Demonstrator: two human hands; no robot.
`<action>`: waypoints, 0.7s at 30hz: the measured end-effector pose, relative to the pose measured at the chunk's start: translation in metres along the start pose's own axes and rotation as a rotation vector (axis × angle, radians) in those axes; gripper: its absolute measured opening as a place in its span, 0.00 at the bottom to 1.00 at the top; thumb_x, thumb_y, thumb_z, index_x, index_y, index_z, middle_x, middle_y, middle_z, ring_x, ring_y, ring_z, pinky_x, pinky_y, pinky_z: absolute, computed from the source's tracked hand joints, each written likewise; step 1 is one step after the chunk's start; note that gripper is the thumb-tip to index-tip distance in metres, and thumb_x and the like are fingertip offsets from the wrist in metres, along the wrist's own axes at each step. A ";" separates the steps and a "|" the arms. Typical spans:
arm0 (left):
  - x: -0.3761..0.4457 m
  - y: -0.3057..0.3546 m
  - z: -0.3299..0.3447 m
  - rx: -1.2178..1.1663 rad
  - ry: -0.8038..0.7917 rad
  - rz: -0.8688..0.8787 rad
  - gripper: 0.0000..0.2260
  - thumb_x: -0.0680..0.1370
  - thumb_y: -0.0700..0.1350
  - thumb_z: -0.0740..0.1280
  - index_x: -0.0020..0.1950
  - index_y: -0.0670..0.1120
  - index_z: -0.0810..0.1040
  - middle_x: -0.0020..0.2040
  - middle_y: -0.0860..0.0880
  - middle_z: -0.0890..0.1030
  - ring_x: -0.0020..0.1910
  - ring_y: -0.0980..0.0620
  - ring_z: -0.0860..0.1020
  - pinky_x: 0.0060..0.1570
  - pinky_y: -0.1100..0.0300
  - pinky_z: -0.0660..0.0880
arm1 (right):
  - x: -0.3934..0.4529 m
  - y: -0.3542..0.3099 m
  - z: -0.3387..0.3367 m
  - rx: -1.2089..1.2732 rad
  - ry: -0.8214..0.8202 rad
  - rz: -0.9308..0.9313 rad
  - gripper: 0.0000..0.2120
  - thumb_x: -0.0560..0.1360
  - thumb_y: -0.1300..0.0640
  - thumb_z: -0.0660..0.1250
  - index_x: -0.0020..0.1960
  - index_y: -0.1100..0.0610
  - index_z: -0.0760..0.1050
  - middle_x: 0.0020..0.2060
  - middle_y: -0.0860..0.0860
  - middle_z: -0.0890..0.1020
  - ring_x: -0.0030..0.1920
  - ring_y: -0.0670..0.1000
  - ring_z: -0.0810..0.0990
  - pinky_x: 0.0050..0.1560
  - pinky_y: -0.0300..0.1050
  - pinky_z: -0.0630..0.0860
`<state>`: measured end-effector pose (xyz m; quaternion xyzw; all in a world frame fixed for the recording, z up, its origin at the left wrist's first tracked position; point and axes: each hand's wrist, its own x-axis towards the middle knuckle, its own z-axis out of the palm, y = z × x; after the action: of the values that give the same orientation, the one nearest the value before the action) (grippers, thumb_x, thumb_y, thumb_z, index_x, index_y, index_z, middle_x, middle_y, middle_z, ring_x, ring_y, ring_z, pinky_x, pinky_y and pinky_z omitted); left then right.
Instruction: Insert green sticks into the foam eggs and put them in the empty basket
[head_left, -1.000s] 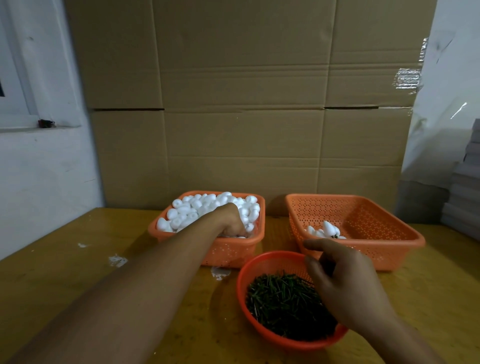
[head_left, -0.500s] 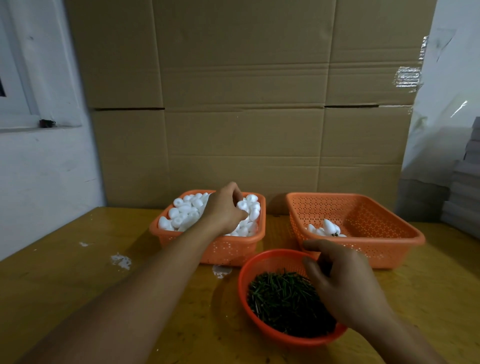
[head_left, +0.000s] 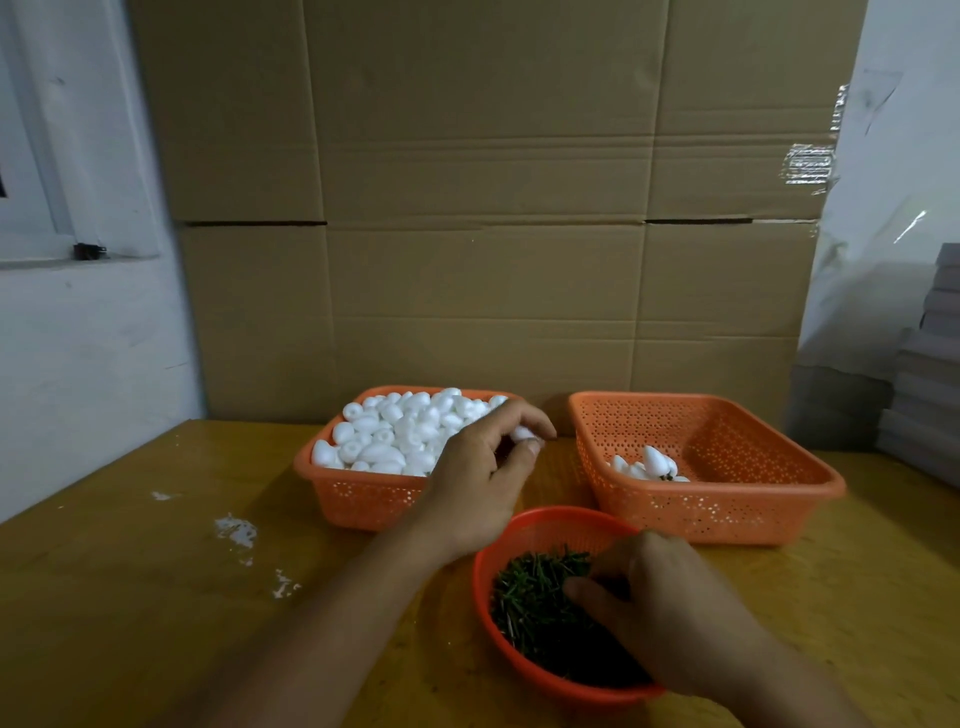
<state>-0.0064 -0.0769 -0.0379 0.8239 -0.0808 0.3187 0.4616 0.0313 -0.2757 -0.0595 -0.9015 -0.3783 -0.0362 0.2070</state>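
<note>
Nearest, right hand (head_left: 670, 613) knuckles-up in the round red bowl (head_left: 524, 525), fingers curled into the green sticks (head_left: 535, 603); grip on any stick hidden. Beyond, left hand (head_left: 483, 478) pinching one foam egg (head_left: 521, 432) between the full basket (head_left: 363, 499) and the nearly empty basket (head_left: 727, 514).

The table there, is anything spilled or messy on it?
Yes. White flecks and smears lie scattered on the wooden table, left of the full egg basket. They look like foam crumbs, though I cannot tell for sure.
</note>
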 end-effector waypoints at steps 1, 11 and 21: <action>-0.001 0.001 0.001 -0.020 -0.029 -0.003 0.11 0.83 0.40 0.63 0.52 0.56 0.79 0.39 0.48 0.76 0.34 0.42 0.73 0.37 0.46 0.74 | 0.000 -0.001 0.001 -0.024 -0.031 0.004 0.20 0.77 0.36 0.65 0.43 0.52 0.81 0.35 0.50 0.82 0.35 0.47 0.80 0.38 0.47 0.79; -0.011 0.008 0.003 -0.122 -0.243 -0.030 0.14 0.79 0.35 0.68 0.57 0.53 0.81 0.50 0.44 0.79 0.48 0.46 0.80 0.53 0.50 0.79 | -0.001 -0.011 0.001 -0.115 -0.199 0.038 0.17 0.73 0.37 0.68 0.46 0.51 0.81 0.40 0.46 0.82 0.42 0.46 0.80 0.43 0.47 0.79; -0.013 0.014 0.010 -0.098 -0.316 -0.002 0.06 0.84 0.48 0.62 0.60 0.58 0.72 0.48 0.51 0.84 0.46 0.55 0.81 0.48 0.58 0.79 | 0.005 -0.015 0.004 -0.114 -0.239 0.027 0.14 0.72 0.39 0.70 0.45 0.49 0.80 0.40 0.43 0.81 0.41 0.45 0.79 0.43 0.46 0.80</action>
<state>-0.0186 -0.0948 -0.0393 0.8402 -0.1670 0.1805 0.4833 0.0237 -0.2616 -0.0569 -0.9146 -0.3856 0.0528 0.1095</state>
